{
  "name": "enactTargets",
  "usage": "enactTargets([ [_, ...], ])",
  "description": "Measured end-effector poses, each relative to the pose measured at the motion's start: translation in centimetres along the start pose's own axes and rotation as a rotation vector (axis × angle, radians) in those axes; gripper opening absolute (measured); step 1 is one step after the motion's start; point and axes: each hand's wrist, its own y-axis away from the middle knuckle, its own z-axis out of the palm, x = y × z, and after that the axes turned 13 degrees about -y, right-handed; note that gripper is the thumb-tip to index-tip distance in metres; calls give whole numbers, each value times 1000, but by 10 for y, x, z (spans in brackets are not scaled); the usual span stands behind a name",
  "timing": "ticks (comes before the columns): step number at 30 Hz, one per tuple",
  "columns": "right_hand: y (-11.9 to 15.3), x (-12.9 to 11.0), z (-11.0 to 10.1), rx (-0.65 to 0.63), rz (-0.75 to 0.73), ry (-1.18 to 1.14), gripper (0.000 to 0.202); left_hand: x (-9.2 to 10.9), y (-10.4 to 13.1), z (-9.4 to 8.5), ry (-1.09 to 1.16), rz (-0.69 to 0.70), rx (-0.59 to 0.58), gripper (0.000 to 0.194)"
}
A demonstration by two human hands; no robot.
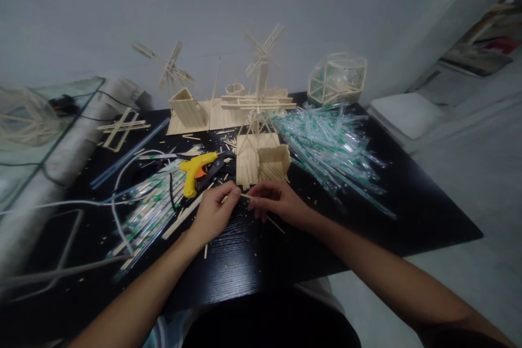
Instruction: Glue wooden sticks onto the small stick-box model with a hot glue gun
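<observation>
Both hands meet low over the black table, just in front of a wooden windmill model (247, 160). A thin wooden stick (245, 196) spans the small gap between them. My left hand (216, 209) pinches one end of it between thumb and fingers. At its other end, the thumb and fingers of my right hand (281, 204) close on the stick. Beside the right hand stands the model's open box (274, 160) made of sticks. A yellow glue gun (196, 171) lies on its side behind my left hand. Another loose stick (276, 224) rests below the right fingers.
Plastic-wrapped stick packs pile up at the right (334, 144) and left (149, 212). Two more windmill models stand along the wall, one with a tilted box (190, 109). A white cable (116, 212) loops across the left side. A faceted clear-walled frame (338, 79) sits at the back right.
</observation>
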Motion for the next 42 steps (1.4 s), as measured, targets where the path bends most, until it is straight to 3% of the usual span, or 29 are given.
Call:
enactTargets([
  [7, 4, 7, 4, 148, -265, 432, 26, -1, 1, 3, -15, 52, -65, 41],
  [12, 4, 7, 5, 190, -246, 353, 35, -1, 5, 5, -36, 84, -28, 41],
  [17, 6, 3, 5, 201, -316, 514, 33, 2, 4, 5, -35, 94, 3, 40],
  [21, 6, 3, 4, 162, -313, 556, 29, 2, 3, 5, -38, 100, -6, 40],
  [27, 6, 6, 1, 20, -185, 390, 34, 4, 2, 3, -33, 104, -25, 38],
  [36, 9, 0, 3, 156, -353, 646, 23, 5, 4, 4, -53, 142, 49, 39],
  [42, 9, 3, 4, 271, -461, 635, 17, 8, 4, 2, -57, 150, 59, 35],
])
